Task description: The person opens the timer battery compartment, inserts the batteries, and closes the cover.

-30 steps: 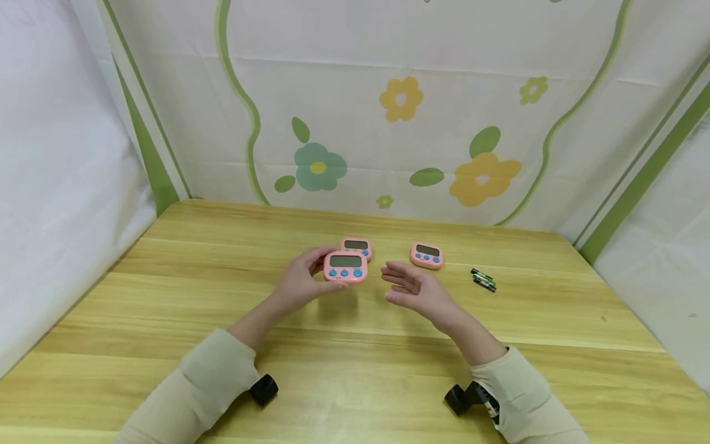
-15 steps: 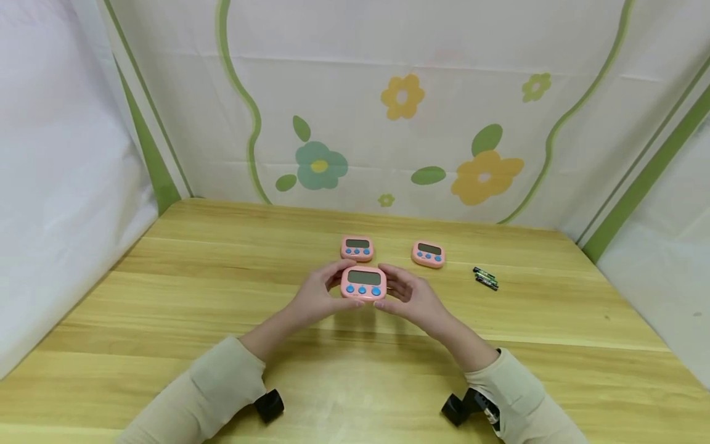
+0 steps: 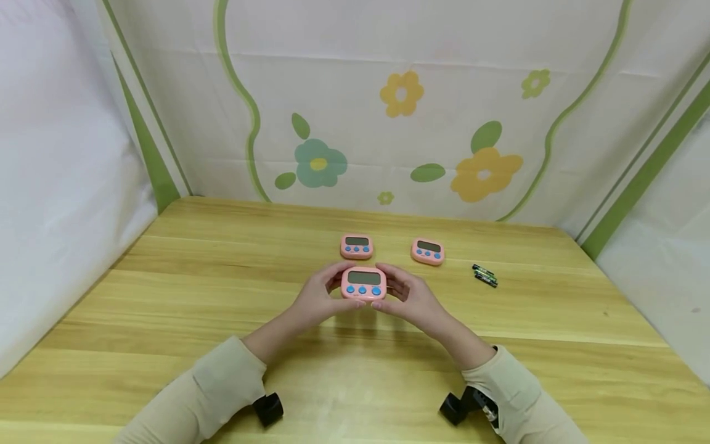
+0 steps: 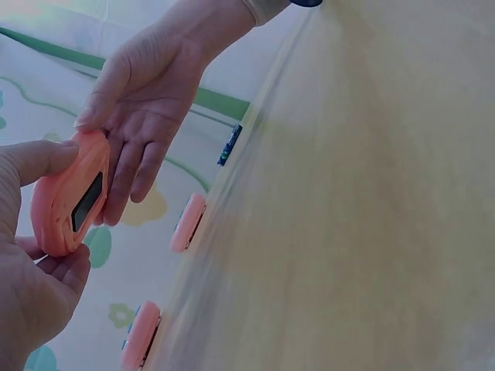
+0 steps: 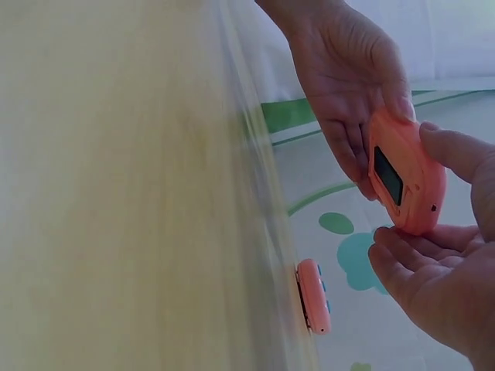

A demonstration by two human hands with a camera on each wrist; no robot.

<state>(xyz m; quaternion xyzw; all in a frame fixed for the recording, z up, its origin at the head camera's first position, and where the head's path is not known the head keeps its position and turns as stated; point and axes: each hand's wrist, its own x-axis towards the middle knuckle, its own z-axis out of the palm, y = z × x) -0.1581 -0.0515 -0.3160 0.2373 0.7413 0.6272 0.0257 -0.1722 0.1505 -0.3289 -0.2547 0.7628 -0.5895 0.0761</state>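
Observation:
A pink digital timer point(image 3: 363, 283) is raised above the table, its grey screen and blue buttons facing the head camera. My left hand point(image 3: 318, 293) grips its left edge, thumb along the near side and fingers behind. On the opposite edge my right hand point(image 3: 413, 301) holds it likewise, with the thumb at the near corner. Both wrist views show the underside of the held timer point(image 4: 73, 193), which bears a dark rectangle point(image 5: 388, 176); what this is I cannot tell. Two similar timers lie farther back, one left point(image 3: 357, 246) and one right point(image 3: 428, 251).
Several small dark-and-green batteries point(image 3: 485, 275) lie together to the right of the timers. The wooden table point(image 3: 166, 296) reaches back to a white cloth point(image 3: 355, 111) with printed flowers. White cloth also hangs at both sides.
The left hand has brought the timer slightly right and nearer. My right hand has moved left and taken hold of its right edge. Over the last half second the hands barely move.

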